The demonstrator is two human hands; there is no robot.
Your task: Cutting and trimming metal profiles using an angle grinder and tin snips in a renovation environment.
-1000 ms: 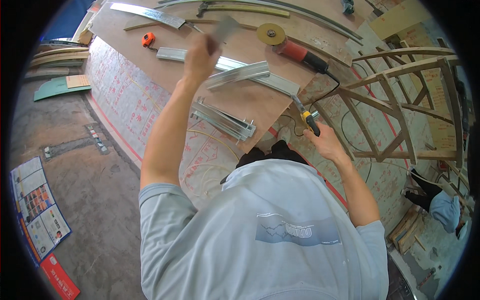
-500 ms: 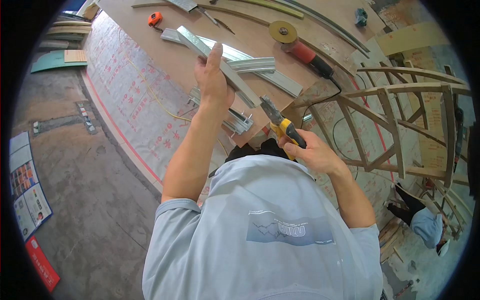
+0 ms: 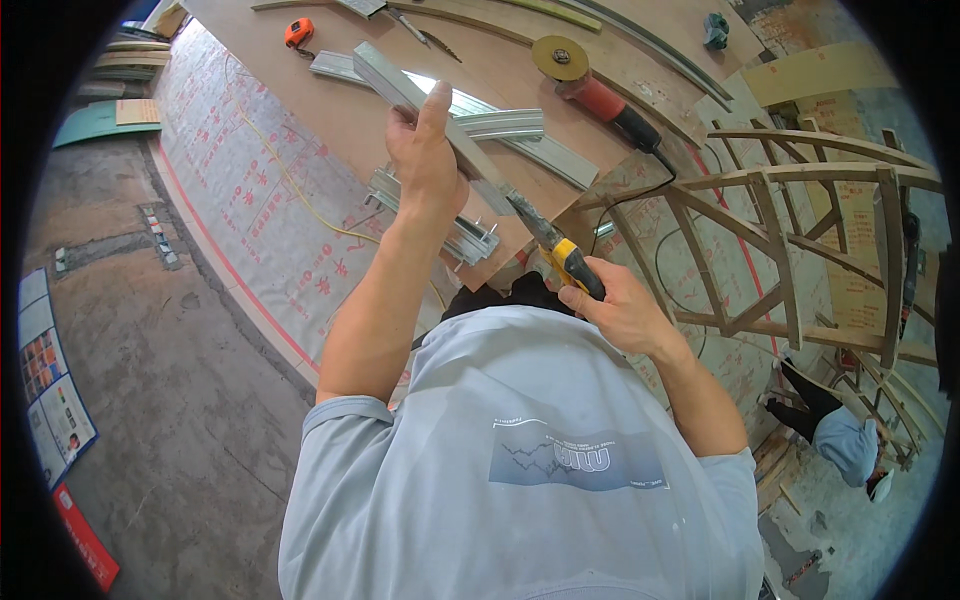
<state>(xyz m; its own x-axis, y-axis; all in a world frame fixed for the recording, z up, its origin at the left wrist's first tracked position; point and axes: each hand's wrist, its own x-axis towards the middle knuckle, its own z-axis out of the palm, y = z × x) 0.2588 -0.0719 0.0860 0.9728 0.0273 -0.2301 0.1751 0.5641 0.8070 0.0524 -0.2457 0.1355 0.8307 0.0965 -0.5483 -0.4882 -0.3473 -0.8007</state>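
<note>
My left hand point(image 3: 425, 165) is wrapped round a long silvery metal channel point(image 3: 378, 76), its thumb lying along the upper side. The channel slants from the upper left down toward my body, raised over the wooden work table. In my right hand point(image 3: 625, 308) is a pair of tin snips point(image 3: 568, 258) with yellow and black handles. Their dark blades meet the channel's near end; whether they bite into the metal is hard to make out. Under my left forearm, short metal channel pieces with bolts point(image 3: 470, 240) rest at the table's near corner.
On the table point(image 3: 345, 110) lie crossed metal channels point(image 3: 555, 160), an orange tape measure point(image 3: 298, 33) and an angle grinder point(image 3: 600, 100) with its cord trailing off right. A curved wooden frame point(image 3: 780, 240) stands at right. Farther off, another person point(image 3: 845, 440) bends near the floor.
The snips have moved in, bringing their blades from beside the channel's near end onto it. My left hand keeps its hold on the channel. The whole view has shifted slightly.
</note>
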